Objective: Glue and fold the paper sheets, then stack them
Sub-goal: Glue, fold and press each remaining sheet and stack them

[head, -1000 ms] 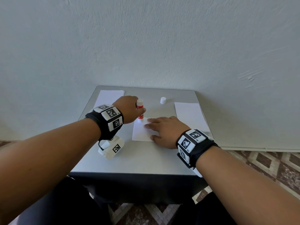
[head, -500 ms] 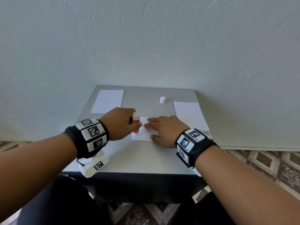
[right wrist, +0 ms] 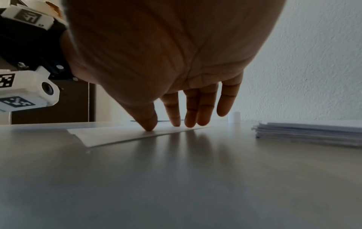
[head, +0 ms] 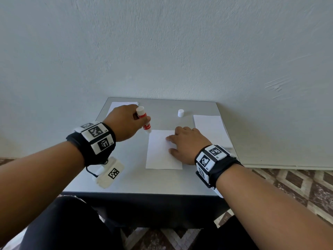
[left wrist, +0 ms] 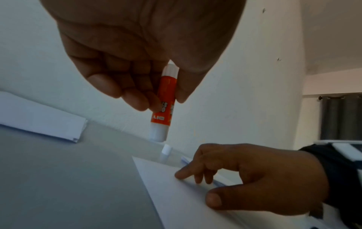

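At the sheet's (head: 163, 150) far left corner, back from the near edge: glue stick (head: 145, 120) pinched in left hand (head: 124, 123), right hand (head: 187, 147) flat, pinning paper; gluing likely continues.

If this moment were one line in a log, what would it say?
left hand: grips glue stick, tip near sheet's far corner | right hand: presses sheet flat | cap: off, on table

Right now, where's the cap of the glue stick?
In the head view the cap stands alone toward the table's far edge, right of the glue stick, beyond the right hand.
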